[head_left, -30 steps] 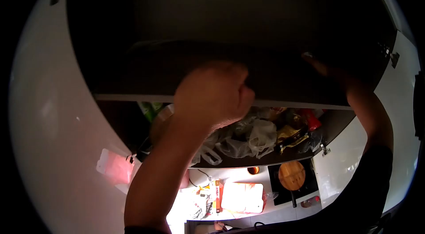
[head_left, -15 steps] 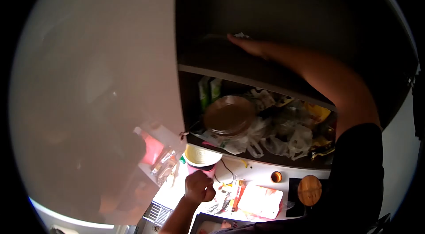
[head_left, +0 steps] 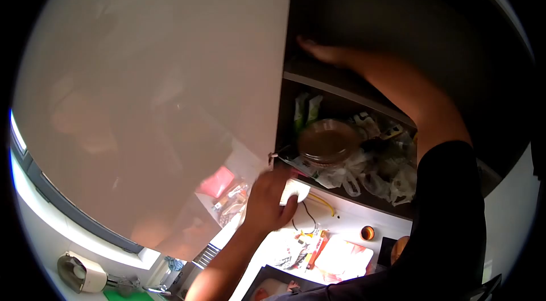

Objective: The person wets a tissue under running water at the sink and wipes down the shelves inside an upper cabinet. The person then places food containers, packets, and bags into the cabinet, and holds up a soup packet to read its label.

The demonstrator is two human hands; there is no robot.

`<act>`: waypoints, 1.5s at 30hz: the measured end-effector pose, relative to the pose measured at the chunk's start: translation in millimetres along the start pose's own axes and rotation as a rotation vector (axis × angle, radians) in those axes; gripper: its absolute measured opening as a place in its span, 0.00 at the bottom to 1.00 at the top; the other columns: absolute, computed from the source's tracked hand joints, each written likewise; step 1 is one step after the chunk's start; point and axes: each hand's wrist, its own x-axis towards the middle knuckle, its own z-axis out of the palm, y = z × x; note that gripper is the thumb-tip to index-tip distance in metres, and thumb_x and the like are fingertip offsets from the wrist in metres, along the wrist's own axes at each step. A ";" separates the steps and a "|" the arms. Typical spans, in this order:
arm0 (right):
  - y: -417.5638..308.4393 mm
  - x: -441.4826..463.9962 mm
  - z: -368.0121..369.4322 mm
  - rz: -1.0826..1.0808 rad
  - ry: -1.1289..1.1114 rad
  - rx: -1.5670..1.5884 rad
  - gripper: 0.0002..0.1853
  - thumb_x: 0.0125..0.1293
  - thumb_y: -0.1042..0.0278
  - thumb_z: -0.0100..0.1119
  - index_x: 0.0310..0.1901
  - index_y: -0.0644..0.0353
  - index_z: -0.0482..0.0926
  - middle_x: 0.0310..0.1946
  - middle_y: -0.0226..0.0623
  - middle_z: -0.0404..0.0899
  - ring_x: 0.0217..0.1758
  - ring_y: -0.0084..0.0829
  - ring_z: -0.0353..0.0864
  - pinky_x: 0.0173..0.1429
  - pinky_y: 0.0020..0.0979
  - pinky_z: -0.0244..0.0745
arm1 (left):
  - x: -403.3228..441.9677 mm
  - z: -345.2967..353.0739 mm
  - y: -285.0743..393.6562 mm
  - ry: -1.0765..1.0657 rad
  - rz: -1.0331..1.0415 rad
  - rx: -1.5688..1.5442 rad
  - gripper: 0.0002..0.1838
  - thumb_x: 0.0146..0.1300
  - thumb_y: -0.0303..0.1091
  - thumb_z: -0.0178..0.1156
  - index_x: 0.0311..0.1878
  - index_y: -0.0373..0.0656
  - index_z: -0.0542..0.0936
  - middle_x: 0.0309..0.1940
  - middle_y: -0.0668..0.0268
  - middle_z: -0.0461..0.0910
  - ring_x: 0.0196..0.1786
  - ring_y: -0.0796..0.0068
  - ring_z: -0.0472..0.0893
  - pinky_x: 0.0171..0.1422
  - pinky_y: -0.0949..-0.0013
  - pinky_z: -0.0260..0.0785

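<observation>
Head view gives us one pale door [head_left: 159,73], the largest thing, swung open and covering much of the left side. Next comes one dark cabinet [head_left: 426,28] in front of us, parted into two compartments by one shelf [head_left: 347,90]; into it our right hand [head_left: 323,52] reaches. Below it runs one white counter [head_left: 352,208]. One dark sleeve [head_left: 449,198] covers our right upper arm, and the bare forearm [head_left: 398,82] passes into the upper compartment, where the hand lies low over the shelf near the door side, fingers stretched out; we cannot tell in the dark whether they hold anything. Our left hand [head_left: 268,198] is up by the cabinet's lower corner, beside the door, its thumb spread wide from the fingers, whose tips fade into shadow. On the counter, one pale board [head_left: 344,258] glares with light, and one black hob [head_left: 388,251] shows beside it, partly behind the sleeve. In the lower compartment we find one round brown dish [head_left: 329,140], with clear and white bags [head_left: 398,184] heaped beside it, too tangled to count. Two green-and-white packets [head_left: 300,112] stand behind the dish; any print on them is too blurred to read. One orange box [head_left: 317,250] lies just left of the board, any lettering also illegible to us. Smallest are one orange-rimmed cup [head_left: 367,233] on the counter and two hinges [head_left: 272,159] on the door.
</observation>
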 end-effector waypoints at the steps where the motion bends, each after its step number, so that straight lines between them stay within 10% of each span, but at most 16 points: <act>1: -4.9 -10.0 -0.3 0.015 -0.061 -0.002 0.58 0.65 0.12 0.22 0.83 0.54 0.43 0.85 0.46 0.37 0.87 0.43 0.34 0.86 0.48 0.35 | 38.0 12.3 -2.2 0.080 0.099 -0.001 0.29 0.60 0.30 0.65 0.65 0.33 0.71 0.59 0.45 0.77 0.61 0.43 0.76 0.68 0.50 0.67; 7: 15.3 -90.7 -20.9 -0.109 -0.371 0.064 0.46 0.73 0.25 0.32 0.81 0.52 0.55 0.80 0.44 0.56 0.82 0.44 0.54 0.82 0.46 0.49 | 253.0 51.5 13.0 0.340 0.208 0.068 0.21 0.74 0.37 0.53 0.66 0.37 0.74 0.61 0.44 0.76 0.64 0.43 0.75 0.69 0.51 0.67; 9: 41.2 -122.9 -32.2 -0.086 -0.385 0.074 0.42 0.76 0.29 0.33 0.81 0.51 0.56 0.78 0.43 0.59 0.80 0.43 0.58 0.81 0.45 0.51 | 284.3 50.3 11.6 0.118 0.092 0.097 0.21 0.76 0.39 0.51 0.64 0.37 0.75 0.61 0.45 0.77 0.64 0.43 0.75 0.69 0.52 0.68; 13: 132.5 -233.3 -91.6 0.260 -0.133 -0.157 0.47 0.73 0.21 0.27 0.83 0.46 0.45 0.85 0.41 0.33 0.88 0.42 0.29 0.86 0.51 0.28 | 315.7 91.2 -60.4 -0.261 0.096 0.455 0.23 0.80 0.43 0.42 0.63 0.36 0.77 0.63 0.48 0.77 0.64 0.45 0.76 0.69 0.53 0.70; 21: 123.9 -373.9 -118.0 0.848 0.055 -0.202 0.46 0.74 0.23 0.23 0.83 0.46 0.43 0.86 0.38 0.34 0.88 0.38 0.33 0.86 0.42 0.30 | 310.4 84.0 -48.6 -0.104 -0.048 0.252 0.28 0.80 0.51 0.35 0.63 0.43 0.78 0.64 0.48 0.76 0.67 0.47 0.74 0.72 0.49 0.67; 24: 160.6 -356.8 -98.2 0.343 0.011 -0.041 0.47 0.76 0.25 0.21 0.83 0.54 0.44 0.85 0.42 0.34 0.88 0.38 0.33 0.86 0.40 0.32 | 309.7 70.7 -25.9 -0.140 -0.189 0.152 0.28 0.80 0.51 0.35 0.64 0.43 0.77 0.63 0.47 0.76 0.67 0.47 0.74 0.72 0.48 0.67; 29: 105.6 -276.6 -63.3 -0.023 -0.187 -0.423 0.48 0.74 0.22 0.21 0.83 0.51 0.44 0.85 0.46 0.34 0.88 0.43 0.32 0.86 0.48 0.34 | 306.6 59.8 -16.7 -0.133 -0.229 0.059 0.33 0.82 0.55 0.33 0.66 0.36 0.75 0.66 0.44 0.74 0.69 0.44 0.73 0.75 0.53 0.63; 37: 41.3 -125.7 -17.0 -0.440 -0.244 -0.082 0.41 0.78 0.35 0.37 0.81 0.57 0.51 0.83 0.48 0.43 0.86 0.45 0.40 0.85 0.45 0.42 | 303.3 67.8 -36.1 0.188 0.062 0.009 0.25 0.81 0.46 0.39 0.59 0.35 0.77 0.61 0.46 0.77 0.69 0.41 0.70 0.78 0.47 0.58; 40: 9.9 -85.8 -41.0 -0.404 -0.658 -0.014 0.35 0.79 0.45 0.41 0.76 0.62 0.59 0.78 0.50 0.57 0.81 0.43 0.55 0.82 0.41 0.50 | 298.2 65.6 -27.0 0.214 0.001 -0.038 0.25 0.80 0.47 0.41 0.59 0.35 0.78 0.62 0.46 0.77 0.72 0.40 0.67 0.80 0.46 0.56; 45: 26.5 -22.2 -31.0 -0.281 -0.551 -0.066 0.33 0.79 0.45 0.41 0.75 0.62 0.61 0.76 0.49 0.60 0.80 0.43 0.57 0.81 0.41 0.52 | 294.4 57.5 -21.7 0.145 -0.043 0.002 0.26 0.80 0.49 0.40 0.62 0.37 0.78 0.65 0.46 0.75 0.77 0.40 0.60 0.81 0.48 0.54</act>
